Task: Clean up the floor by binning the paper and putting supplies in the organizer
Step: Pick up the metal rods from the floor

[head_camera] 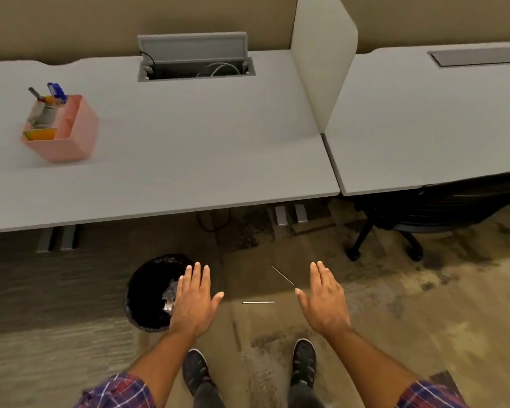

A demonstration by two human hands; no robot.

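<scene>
Person standing on patterned brown carpet (277, 325), facing a long pale grey desk (189, 136). Both arms stretched forward and down, palms facing the floor. Left hand (193, 301) flat, fingers spread, holding nothing; it hangs over the right edge of a round black mesh waste bin (147, 293) that stands on the carpet. Crumpled white paper (170, 298) lies inside the bin, partly hidden by that hand. Right hand (326, 301) likewise spread and empty.

Two thin pencil-like sticks on the carpet between the hands: one light-coloured stick (258, 302) lying crosswise, one darker stick (282, 275) lying at a slant, its lower end near the right thumb. What they are exactly is too small to tell.

On the desk, well to the left, a pink plastic organizer (71, 134) with compartments, holding pens, something blue and a yellow pad. Dark shoes (196, 369) below, plaid sleeves at the frame's bottom corners. Black office chair (409, 219) tucked under the neighbouring desk on the right.
</scene>
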